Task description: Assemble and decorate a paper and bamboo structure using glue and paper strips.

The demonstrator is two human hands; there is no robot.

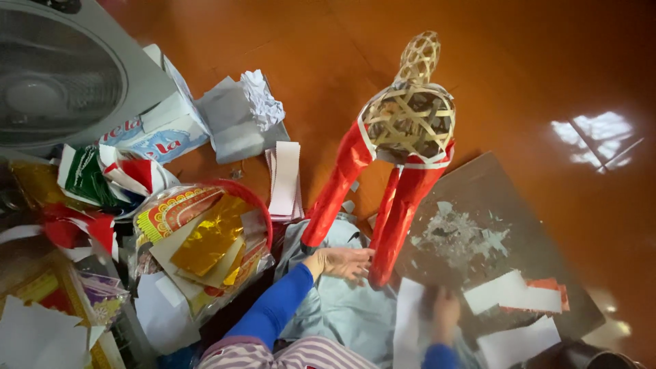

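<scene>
The woven bamboo frame (410,116), shaped like an animal with red paper wrapped down its legs, stands on the orange floor (519,61) at the near-left corner of the dark board (478,198), and it is the thing most likely to come to grief: it looks top-heavy, so a nudge could tip it toward the far side of the floor. Your left hand (342,262) lies against the foot of one red leg (400,225), fingers loosely spread and resting on it, not pinching; press too hard there and I judge the thin paper could crease or tear at the seam. The board carries a patch of torn grey scraps and what may be glue near its middle, so the white paper sheet (509,292) at its near edge could stick or smear. Your right hand (444,311) is blurred over another white sheet (408,321); I cannot tell whether it is pinching or flat, and a hasty pull might rip it.
</scene>
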